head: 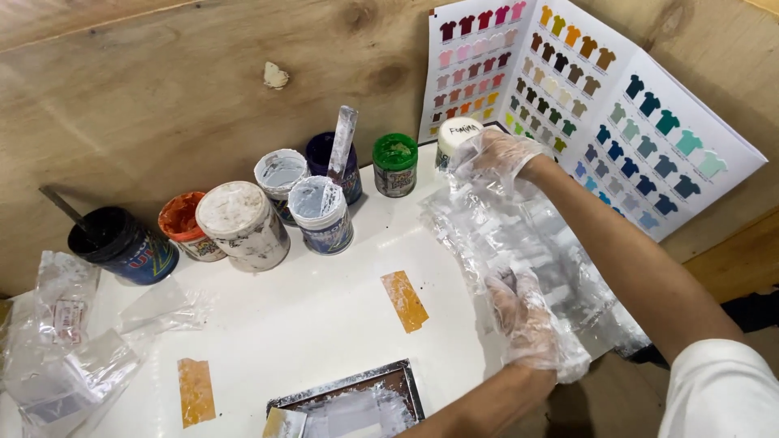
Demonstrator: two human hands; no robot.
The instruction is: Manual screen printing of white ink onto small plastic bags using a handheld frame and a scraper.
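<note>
Two gloved hands (pixel 519 243) press one plastic sheet (pixel 552 251) beside seven paint jars (pixel 243 223).

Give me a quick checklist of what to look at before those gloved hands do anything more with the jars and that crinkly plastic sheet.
1. Gloves on both hands: ok. The left hand and right hand each wear a thin clear glove.
2. Right hand placed on the white-lidded jar: ok, fingers rest on it.
3. Plastic sheet held flat: not ok, it is crumpled and smeared white; the left hand presses its near edge.
4. Other jars closed: not ok. The black jar and the orange jar stand open.
5. Stirring stick steady: cannot tell; it stands tilted in the dark blue jar.
6. Colour chart readable: ok, open against the wooden wall.
</note>
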